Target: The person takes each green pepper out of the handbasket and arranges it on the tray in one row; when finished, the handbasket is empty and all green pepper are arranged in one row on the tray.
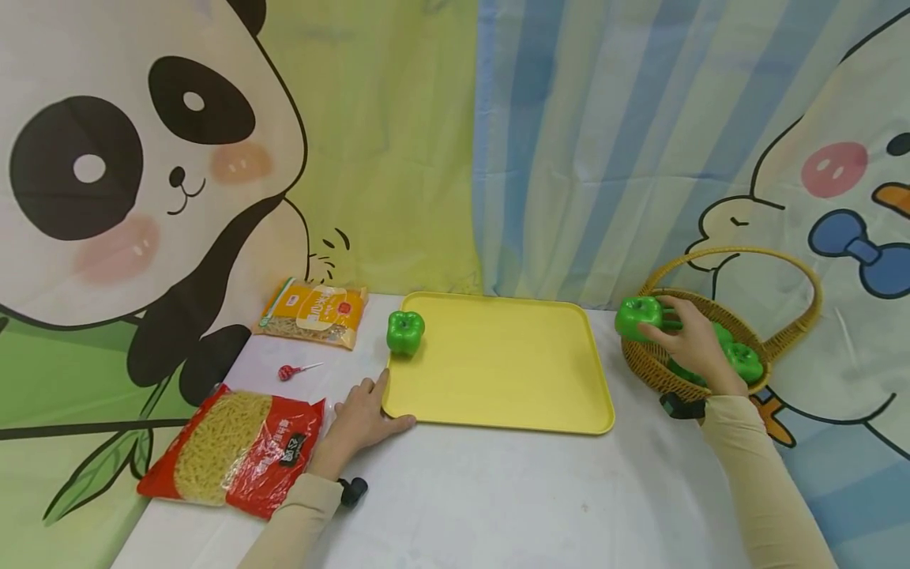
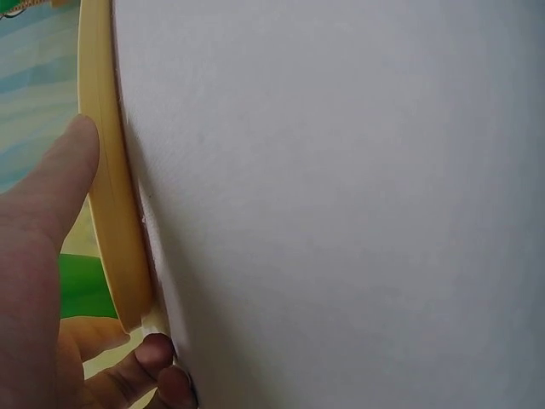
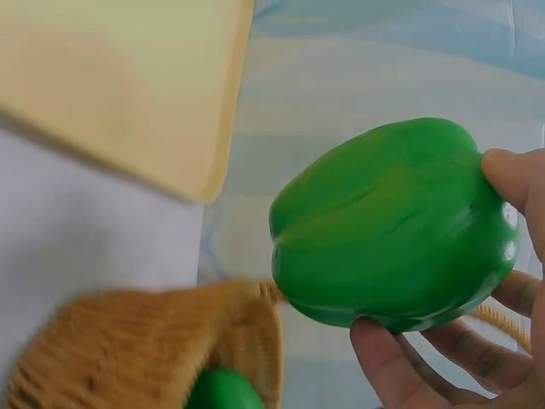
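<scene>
The right hand (image 1: 686, 336) is grasping a glossy green bell pepper (image 3: 396, 226) between thumb and fingertips, holding it above the left rim of a round, brown woven basket (image 1: 643, 365) with an arched handle; in the right wrist view the pepper's long axis is running nearly level, tilting slightly, its cleft end pointing away from the palm and its other end lying toward the thumb; which end is bearing the stem I cannot tell; beneath the right hand, the basket is holding more green peppers (image 1: 744, 362), partly hidden by that hand; the left hand (image 1: 362, 419) is resting unclenched at the near left corner of a shallow yellow rectangular tray (image 1: 498, 363), its thumb lying along the near edge and its index finger touching the left edge; just beyond the left fingers, a second green bell pepper (image 1: 406, 333) is standing at the tray's far left corner; left of the left hand, a red and clear plastic bag of pasta (image 1: 238, 450) is lying flat; beyond it, a red lollipop (image 1: 287, 372) and a yellow packet (image 1: 313, 312) are lying
</scene>
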`<state>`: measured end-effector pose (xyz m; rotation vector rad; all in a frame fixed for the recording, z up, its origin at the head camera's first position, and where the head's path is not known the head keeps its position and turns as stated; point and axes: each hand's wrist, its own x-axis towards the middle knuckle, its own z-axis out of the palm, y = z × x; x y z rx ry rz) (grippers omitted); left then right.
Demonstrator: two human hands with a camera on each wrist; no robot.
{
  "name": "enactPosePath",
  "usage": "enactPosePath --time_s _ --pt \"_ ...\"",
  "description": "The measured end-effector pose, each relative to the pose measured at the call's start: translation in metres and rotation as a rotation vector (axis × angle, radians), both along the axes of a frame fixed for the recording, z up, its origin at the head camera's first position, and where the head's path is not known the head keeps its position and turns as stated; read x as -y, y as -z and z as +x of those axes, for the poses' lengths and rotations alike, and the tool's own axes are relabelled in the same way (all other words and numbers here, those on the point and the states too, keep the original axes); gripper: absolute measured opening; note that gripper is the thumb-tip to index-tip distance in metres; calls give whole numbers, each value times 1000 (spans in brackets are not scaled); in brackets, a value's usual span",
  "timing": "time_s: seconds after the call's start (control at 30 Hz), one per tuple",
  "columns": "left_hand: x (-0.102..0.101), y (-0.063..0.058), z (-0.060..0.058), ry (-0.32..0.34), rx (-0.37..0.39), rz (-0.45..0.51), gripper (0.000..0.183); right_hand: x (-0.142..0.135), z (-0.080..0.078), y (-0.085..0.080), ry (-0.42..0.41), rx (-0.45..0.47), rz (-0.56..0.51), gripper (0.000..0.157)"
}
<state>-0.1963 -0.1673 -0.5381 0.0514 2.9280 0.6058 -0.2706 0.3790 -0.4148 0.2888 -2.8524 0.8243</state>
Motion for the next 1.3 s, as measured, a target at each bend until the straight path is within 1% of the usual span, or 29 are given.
enactPosePath --time_s 0.13,0.27,0.33,0.5,0.6,0.73,0.83,0.97,1.07,1.3 --pt "0 0 0 -2 8 5 115 15 -3 8 -27 33 -44 75" --pt "0 -1 0 -5 15 11 115 31 -9 17 -61 30 -81 72" --pt "0 -1 0 -6 19 13 115 40 -13 23 -84 44 -110 73" --pt "0 -1 -2 -7 22 16 115 64 -22 38 -142 144 -197 79" --pt "0 0 -1 -4 22 18 115 81 -25 47 -186 175 -201 78" --pt "0 1 -1 -4 18 13 115 104 -27 59 -231 155 -169 72" --pt "1 2 -1 -5 15 10 116 121 -29 67 -264 147 -179 69" --pt "0 2 -1 -2 14 10 116 141 -33 77 -301 177 -223 68" --pt "0 2 -2 -3 15 12 115 152 -36 84 -311 200 -247 67" --pt "1 3 -2 -4 18 6 116 177 -42 92 -334 203 -292 65"
